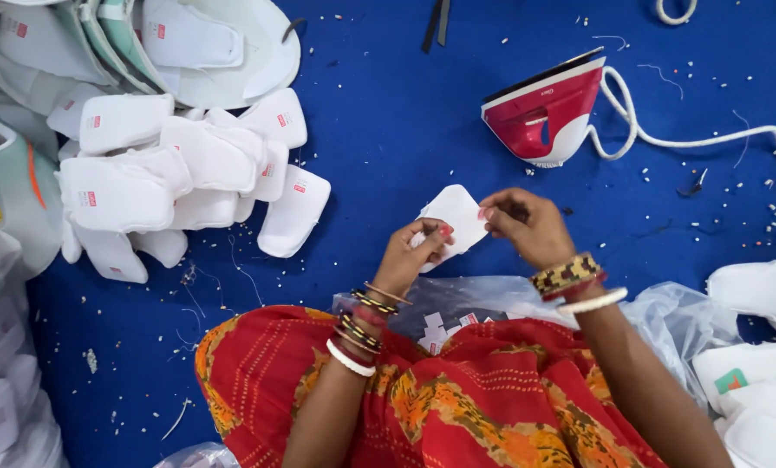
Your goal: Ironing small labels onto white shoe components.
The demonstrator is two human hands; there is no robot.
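Nearest is the person's lap, covered in red and orange cloth (457,399), with a clear plastic bag (657,316) lying across it and small white tags showing inside the bag. Just past the lap, both hands meet over the blue surface (388,130). The left hand (414,251) and the right hand (527,225) are both closed in a pinch on one white pad piece (456,217), each on its own edge, so the piece hangs in the air between them.

The piece looks thin, light and soft (it seems to bend a little where the fingers press). It will likely flop if held by one corner only, so two edges, as now, look like the best places to hold. It does not look slippery or easy to break, but it could crease.

Further off on the left lies a heap of white pad pieces (180,169) with little red marks, some touching each other. More white pieces (752,381) lie at the right edge. Far on the right stands a red and white iron (548,113), tipped on its side, with its white cord (691,139) running away to the right. Small white crumbs and threads are scattered on the blue surface.
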